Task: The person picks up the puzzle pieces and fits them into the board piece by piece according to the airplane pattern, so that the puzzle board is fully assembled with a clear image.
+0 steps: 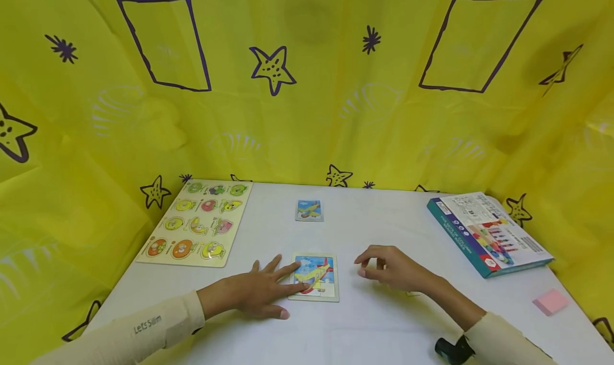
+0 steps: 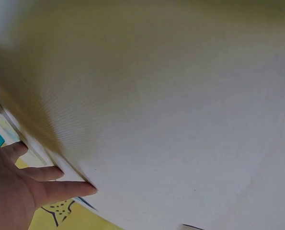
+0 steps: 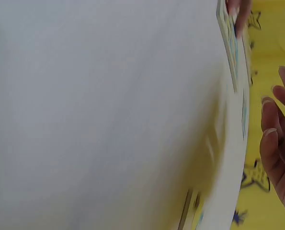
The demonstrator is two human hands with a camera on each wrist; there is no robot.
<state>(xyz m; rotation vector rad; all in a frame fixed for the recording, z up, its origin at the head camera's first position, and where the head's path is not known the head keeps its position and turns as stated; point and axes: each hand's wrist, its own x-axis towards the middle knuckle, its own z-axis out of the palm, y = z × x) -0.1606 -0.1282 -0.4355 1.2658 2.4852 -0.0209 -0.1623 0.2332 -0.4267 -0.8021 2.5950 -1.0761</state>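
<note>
A small airplane jigsaw puzzle [image 1: 318, 274] in a pale frame lies on the white table in front of me. My left hand [image 1: 259, 291] rests on its left side, fingers spread and straight, fingertips touching the picture. In the left wrist view the same hand [image 2: 13, 191] shows its fingers fanned out near the table. To the right of the puzzle, my right hand [image 1: 395, 269] hovers above the table with loosely bent fingers. Nothing shows between those fingers [image 3: 270, 148] in the right wrist view. A small airplane picture [image 1: 309, 210] lies farther back.
At the left lies a fruit puzzle board [image 1: 194, 224]. A teal-edged box [image 1: 489, 234] lies at the right, with a pink block [image 1: 550, 302] nearer me. Something small, mostly hidden, lies beneath my right forearm. A yellow patterned curtain [image 1: 307, 125] hangs behind the table.
</note>
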